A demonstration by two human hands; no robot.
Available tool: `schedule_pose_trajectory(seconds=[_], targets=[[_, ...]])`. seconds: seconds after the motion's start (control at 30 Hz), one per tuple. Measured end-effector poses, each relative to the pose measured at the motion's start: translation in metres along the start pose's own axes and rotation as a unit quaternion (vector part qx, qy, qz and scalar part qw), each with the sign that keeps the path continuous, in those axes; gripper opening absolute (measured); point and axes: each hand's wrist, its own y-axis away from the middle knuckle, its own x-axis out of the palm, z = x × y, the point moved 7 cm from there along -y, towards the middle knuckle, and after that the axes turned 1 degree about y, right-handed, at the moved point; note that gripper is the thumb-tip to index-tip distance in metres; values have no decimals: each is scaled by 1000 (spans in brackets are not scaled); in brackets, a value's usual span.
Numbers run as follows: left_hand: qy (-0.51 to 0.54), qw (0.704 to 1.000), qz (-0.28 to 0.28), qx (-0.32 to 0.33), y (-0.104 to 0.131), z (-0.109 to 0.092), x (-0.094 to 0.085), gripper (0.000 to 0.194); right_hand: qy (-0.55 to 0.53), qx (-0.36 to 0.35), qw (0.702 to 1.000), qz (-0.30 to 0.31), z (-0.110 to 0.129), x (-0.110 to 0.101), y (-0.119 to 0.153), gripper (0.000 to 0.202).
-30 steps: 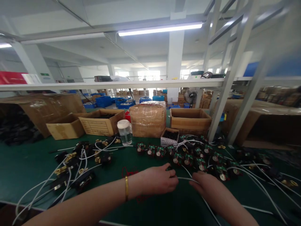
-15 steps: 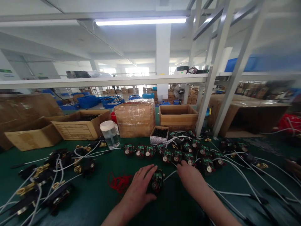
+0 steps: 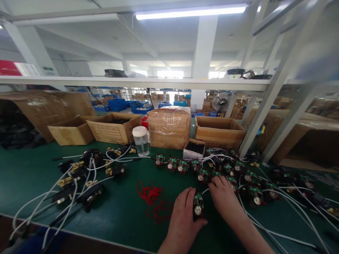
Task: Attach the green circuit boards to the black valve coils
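Observation:
My left hand (image 3: 184,215) is closed around the left side of a small black device with a green circuit board (image 3: 198,205) and a round silver disc, thumb at its lower edge. A white cable (image 3: 205,191) leads from that device to the fingertips of my right hand (image 3: 224,197), which are pinched together at the cable's end. Left of my left hand lies a loose tangle of thin red wires (image 3: 150,194). Several similar circuit-board devices (image 3: 182,166) stand in a row beyond my hands, and more cluster to the right.
Black devices with brass fittings (image 3: 78,169) and white cables are spread at the left. A water jug (image 3: 141,141), a small box of black parts (image 3: 194,151) and cardboard boxes (image 3: 169,128) stand along the back. A metal post (image 3: 262,116) rises at the right, under a shelf (image 3: 159,83).
The view has swung left and down, so the bench appears shifted to the right. My left hand stays on the device; more of its board and of the red wires shows.

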Motion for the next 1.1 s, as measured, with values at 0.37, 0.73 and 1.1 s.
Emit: schedule_pose_trajectory(seconds=[0.37,0.73,1.1], targets=[[1,994,15,106,0,8,6,80,-321,63,944,46,33,16,22,47],[-79,997,18,15,-3,18,-44,70,-332,116,936,-11,19,24,35,45],[-271,952,139,20,-71,68,-92,14,-376,131,917,-27,17,17,44,41]])
